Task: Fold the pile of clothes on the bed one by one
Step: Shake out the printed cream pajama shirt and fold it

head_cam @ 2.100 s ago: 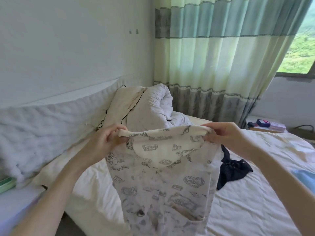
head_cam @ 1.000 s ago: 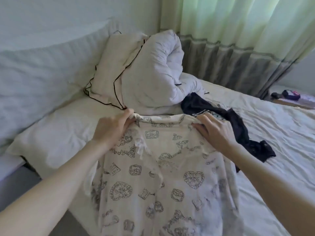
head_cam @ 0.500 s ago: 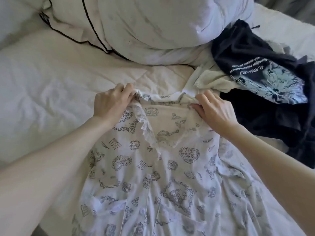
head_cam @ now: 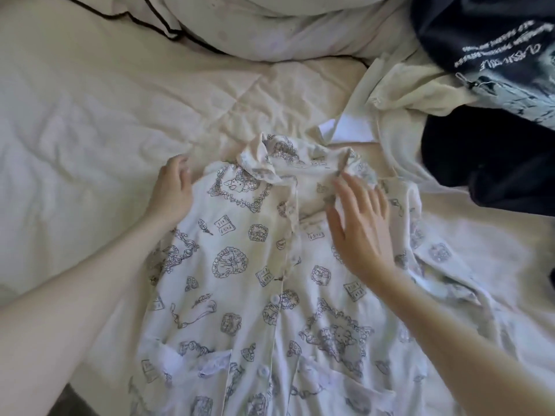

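A printed pyjama shirt [head_cam: 270,280] lies front-up on the bed [head_cam: 90,121], buttons closed, its collar at the far end and its hem running off the near edge, so its long axis points straight away from the person. The left hand [head_cam: 172,190] rests on the shirt's left shoulder edge, fingers loosely curved and pinching nothing that I can make out. The right hand [head_cam: 360,223] lies flat with fingers spread on the chest, just near of the rumpled collar. Both hands sit at the far end, one on each side of the button line, so I judge the next fold to be a side turned inward. The unfolded pile, a cream garment [head_cam: 402,94] and a dark T-shirt [head_cam: 486,49], waits far right.
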### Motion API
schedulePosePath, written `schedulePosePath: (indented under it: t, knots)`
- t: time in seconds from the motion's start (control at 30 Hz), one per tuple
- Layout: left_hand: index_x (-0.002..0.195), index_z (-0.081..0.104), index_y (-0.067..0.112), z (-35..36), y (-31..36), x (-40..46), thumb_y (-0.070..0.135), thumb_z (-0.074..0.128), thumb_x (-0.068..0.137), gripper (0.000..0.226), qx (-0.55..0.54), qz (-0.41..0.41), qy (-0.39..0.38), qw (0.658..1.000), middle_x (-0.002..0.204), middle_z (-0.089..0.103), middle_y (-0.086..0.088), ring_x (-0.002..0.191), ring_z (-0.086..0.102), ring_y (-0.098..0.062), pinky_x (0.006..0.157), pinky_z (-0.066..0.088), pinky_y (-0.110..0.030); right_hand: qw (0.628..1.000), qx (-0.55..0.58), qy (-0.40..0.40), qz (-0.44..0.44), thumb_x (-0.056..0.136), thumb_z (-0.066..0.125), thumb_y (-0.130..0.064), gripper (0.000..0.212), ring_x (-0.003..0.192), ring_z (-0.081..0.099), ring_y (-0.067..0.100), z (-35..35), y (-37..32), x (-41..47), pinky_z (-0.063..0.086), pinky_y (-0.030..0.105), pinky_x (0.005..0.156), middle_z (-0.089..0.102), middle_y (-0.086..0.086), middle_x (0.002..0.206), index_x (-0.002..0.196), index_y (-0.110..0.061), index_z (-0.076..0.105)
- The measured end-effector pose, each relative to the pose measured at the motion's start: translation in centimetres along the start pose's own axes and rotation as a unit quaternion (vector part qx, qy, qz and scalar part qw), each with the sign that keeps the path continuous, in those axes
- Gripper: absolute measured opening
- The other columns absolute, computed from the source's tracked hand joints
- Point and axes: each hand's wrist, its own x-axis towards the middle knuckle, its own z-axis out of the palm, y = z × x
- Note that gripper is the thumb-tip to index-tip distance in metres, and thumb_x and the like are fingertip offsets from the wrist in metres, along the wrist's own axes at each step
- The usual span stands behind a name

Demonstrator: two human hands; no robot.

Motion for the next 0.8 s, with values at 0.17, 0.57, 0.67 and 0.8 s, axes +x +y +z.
schedulePosePath:
  t: [0.17,0.57,0.67,0.8]
  knots:
    - [0.114,0.061,-0.001,-1.5,-5.7,-5.7,0.012,0.041,0.1,0.028,-0.019,-0.061,-0.021,0.998,0.113,0.062,-0.02,0.106,0.056,-0.032,0.085,0.038,-0.032,0.993,-0.01,-0.115,0.01,0.095,0.034,-0.041,0.052,0.136,0.036,0.032,2.5,-5.7,-9.7,0.022,0.06,0.11,0.043,0.011,0.145,0.137,-0.013,0.048]
    - [0.082,0.047,0.017,-5.0,-8.2,-9.7,0.016,0.048,0.098,0.016,-0.384,-0.167,-0.037,0.908,0.084,0.056,-0.009,0.073,0.056,-0.015,0.071,0.048,-0.03,0.943,-0.134,-0.296,0.067,0.089,-0.005,-0.063,0.062,0.138,-0.033,0.018,7.2,-7.6,-14.8,-0.023,0.046,0.112,-0.023,-0.002,0.153,0.142,-0.037,-0.024]
    - [0.077,0.04,0.019,-6.6,-9.0,-9.1,0.016,0.054,0.095,0.023,-0.247,-0.034,-0.045,0.968,0.066,0.043,0.0,0.05,0.041,0.005,0.048,0.034,-0.011,0.939,-0.151,-0.3,0.078,0.089,-0.004,-0.064,0.063,0.139,-0.03,0.018,7.1,-7.7,-14.6,-0.018,0.046,0.114,-0.021,-0.002,0.154,0.143,-0.037,-0.023]
    - [0.087,0.047,0.017,-8.4,-9.7,-8.1,0.03,0.062,0.088,0.019,-0.245,0.012,-0.064,0.967,0.067,0.045,0.005,0.056,0.041,0.004,0.053,0.034,-0.01,0.935,-0.163,-0.301,0.087,0.091,0.002,-0.061,0.063,0.143,-0.02,0.018,6.7,-8.4,-14.2,-0.01,0.047,0.117,-0.013,-0.002,0.157,0.146,-0.036,-0.015]
